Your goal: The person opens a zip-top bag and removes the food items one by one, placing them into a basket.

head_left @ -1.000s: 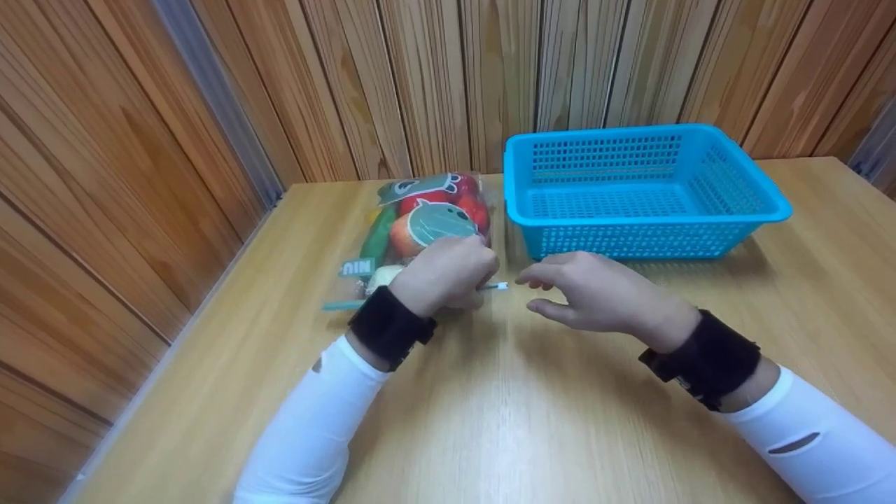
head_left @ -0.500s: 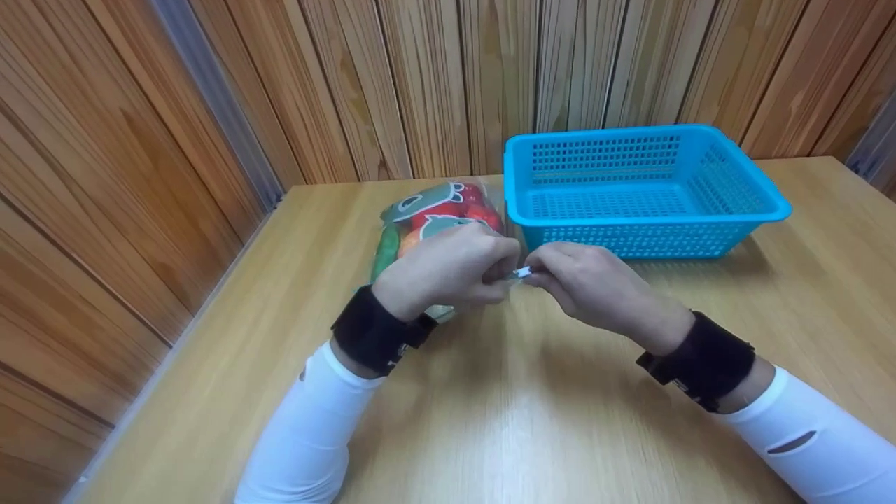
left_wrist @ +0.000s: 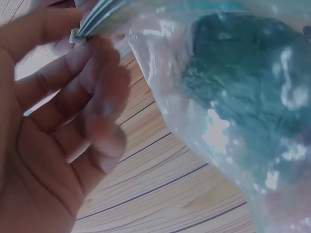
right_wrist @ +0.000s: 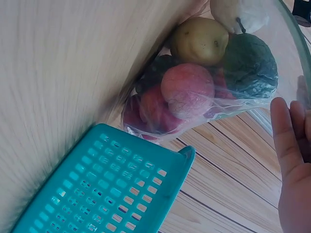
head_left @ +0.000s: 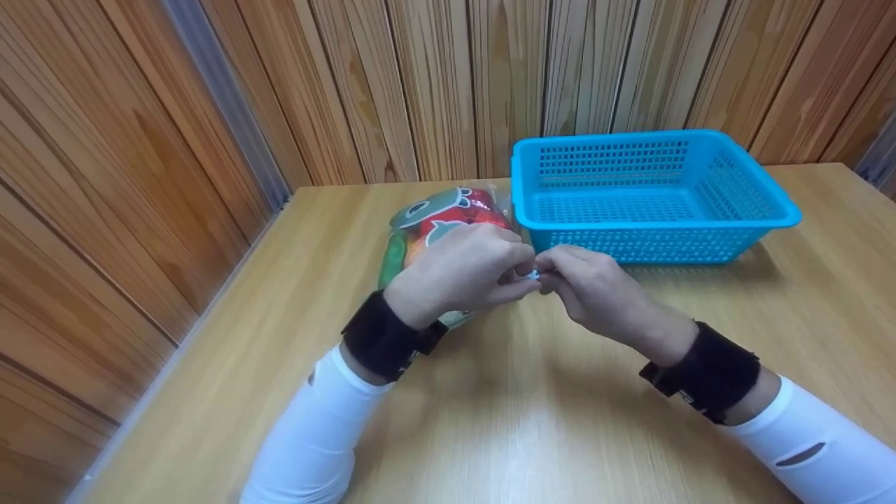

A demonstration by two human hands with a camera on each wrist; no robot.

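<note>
Pinching the bag's (head_left: 448, 217) zip end, both hands (head_left: 458, 269) (head_left: 588, 287); fruit (right_wrist: 187, 90) clear only at right wrist

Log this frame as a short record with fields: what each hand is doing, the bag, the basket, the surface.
left hand: pinches the zip strip of the bag
right hand: pinches the white slider at the strip's end
bag: clear plastic, printed, full of toy fruit, lying on the table
basket: blue, perforated, nothing visible inside, right of the bag
table: light wood

place: home-like room | wood-panelled wall (head_left: 434, 84) | wooden table (head_left: 490, 406)
</note>
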